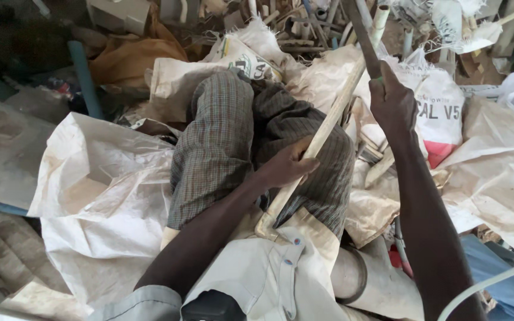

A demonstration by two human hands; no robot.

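Two hands: left hand [287,166] wraps pale pipe [328,119]; right hand [391,98] grips dark blade [361,30].
Sacks: white sack [102,196] gapes, contents hidden.
Around: pipe scraps [310,30] piled beyond knees.

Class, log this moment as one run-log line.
left hand: grips pale pipe | right hand: grips dark blade | around: white sacks

long pale pipe [328,122], tilted across lap
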